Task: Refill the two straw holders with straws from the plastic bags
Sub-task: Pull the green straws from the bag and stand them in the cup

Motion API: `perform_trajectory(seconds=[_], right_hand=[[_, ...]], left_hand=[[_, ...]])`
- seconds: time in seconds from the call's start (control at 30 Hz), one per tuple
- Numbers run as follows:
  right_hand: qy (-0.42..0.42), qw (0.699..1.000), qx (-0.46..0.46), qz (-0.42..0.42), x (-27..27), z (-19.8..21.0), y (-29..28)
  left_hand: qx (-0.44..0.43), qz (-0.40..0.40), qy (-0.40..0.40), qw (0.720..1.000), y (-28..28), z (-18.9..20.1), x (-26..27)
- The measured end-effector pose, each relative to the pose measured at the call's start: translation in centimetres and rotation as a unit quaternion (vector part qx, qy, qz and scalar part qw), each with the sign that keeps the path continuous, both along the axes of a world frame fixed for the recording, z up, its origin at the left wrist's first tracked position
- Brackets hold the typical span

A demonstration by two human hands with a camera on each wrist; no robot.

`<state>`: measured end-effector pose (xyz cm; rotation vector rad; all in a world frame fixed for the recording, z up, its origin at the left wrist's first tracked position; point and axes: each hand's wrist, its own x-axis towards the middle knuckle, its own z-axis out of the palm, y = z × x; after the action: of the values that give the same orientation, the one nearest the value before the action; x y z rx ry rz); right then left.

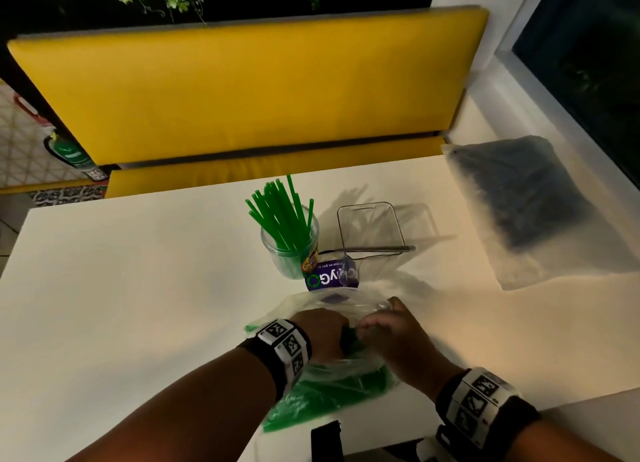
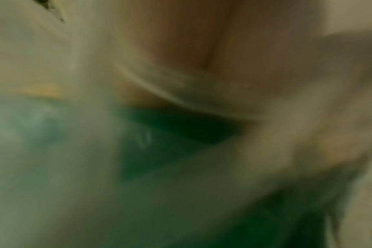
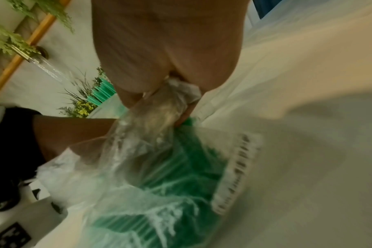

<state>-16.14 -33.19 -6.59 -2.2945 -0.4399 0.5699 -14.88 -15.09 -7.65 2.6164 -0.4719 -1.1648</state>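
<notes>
Nearest me on the head view, my left hand point(image 1: 323, 333) reaches inside the bag point(image 1: 322, 389) of green straws on the worktop point(image 1: 138, 288), gripping straws; my right hand point(image 1: 391, 337) pinches the bag's mouth. Beyond stand the jar point(image 1: 289, 250) and the clear holder point(image 1: 369, 229). Left wrist view: a blur, green only. Right wrist view: fingers point(image 3: 187, 114) clutch bunched plastic.

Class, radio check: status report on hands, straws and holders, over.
Both hands, left hand and right hand, gripping the green-straw bag. Round jar part-filled; square holder empty. Nothing blocking.
</notes>
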Motion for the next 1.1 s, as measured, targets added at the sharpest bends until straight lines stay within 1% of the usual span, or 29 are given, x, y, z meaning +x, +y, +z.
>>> perform_trajectory(seconds=[0.07,0.1,0.13,0.2,0.3,0.4,0.5,0.57,0.63,0.67,0.73,0.77,0.8,0.83,0.87,0.9,0.93,0.97,1.0,1.1], right_hand=[[0.003,0.997,0.004,-0.074,0.4,0.3,-0.1],[0.002,0.996,0.008,-0.086,0.5,0.4,-0.3],[0.007,0.997,0.008,-0.074,0.6,0.5,-0.5],[0.046,0.998,0.004,-0.045,0.7,0.6,-0.7],[0.086,0.995,0.015,-0.048,1.0,1.1,-0.3],[0.092,0.995,0.043,-0.017,1.0,1.1,0.7],[0.077,0.997,0.017,-0.014,1.6,0.7,0.6],[0.105,0.994,-0.017,-0.030,2.3,0.3,-0.1],[0.130,0.988,-0.064,-0.051,2.5,-0.3,-1.0],[0.129,0.987,-0.082,-0.052,2.5,-0.6,-1.2],[0.144,0.984,-0.080,-0.062,2.5,-1.0,-1.2],[0.157,0.983,-0.070,-0.063,2.5,-0.8,-1.1],[0.160,0.983,-0.068,-0.056,2.4,-0.7,-0.9],[0.158,0.984,-0.074,-0.045,2.4,-0.5,-0.8],[0.153,0.985,-0.076,-0.036,2.3,-0.3,-0.8],[0.149,0.985,-0.079,-0.032,2.2,-0.4,-0.8],[0.141,0.987,-0.078,-0.029,2.1,-0.4,-0.7],[0.136,0.987,-0.079,-0.026,2.0,-0.4,-0.7],[0.133,0.988,-0.077,-0.022,1.9,-0.4,-0.5],[0.137,0.987,-0.085,-0.016,1.9,-0.3,-0.1]], left_hand=[[-0.020,0.029,-0.017,0.999,0.4,0.2,-0.1],[-0.025,0.038,-0.030,0.998,0.6,0.5,0.0],[-0.031,0.047,-0.045,0.997,0.9,0.8,0.0],[-0.049,0.057,-0.064,0.995,1.5,1.5,0.1],[-0.069,0.050,-0.062,0.994,1.3,3.0,0.2],[-0.066,0.027,-0.050,0.996,-0.1,3.5,0.5],[-0.082,0.037,-0.054,0.994,-0.9,3.9,0.6],[-0.131,0.041,-0.074,0.988,-0.7,5.0,0.1],[-0.232,0.063,-0.106,0.965,0.0,6.8,-0.9],[-0.280,0.089,-0.117,0.949,0.4,7.7,-1.3],[-0.355,0.179,-0.114,0.910,1.5,10.0,-1.8],[-0.398,0.241,-0.109,0.879,2.2,11.5,-1.8],[-0.447,0.306,-0.115,0.833,3.1,12.8,-1.5],[-0.492,0.372,-0.144,0.774,4.1,14.2,-0.9],[-0.527,0.426,-0.196,0.709,5.2,15.6,-0.1],[-0.556,0.463,-0.246,0.645,6.4,16.8,1.0],[-0.582,0.483,-0.285,0.589,7.5,17.5,2.2],[-0.600,0.492,-0.311,0.549,8.3,17.9,3.5],[-0.603,0.499,-0.330,0.528,8.8,17.8,4.8],[-0.580,0.539,-0.348,0.502,9.0,16.5,7.8]])
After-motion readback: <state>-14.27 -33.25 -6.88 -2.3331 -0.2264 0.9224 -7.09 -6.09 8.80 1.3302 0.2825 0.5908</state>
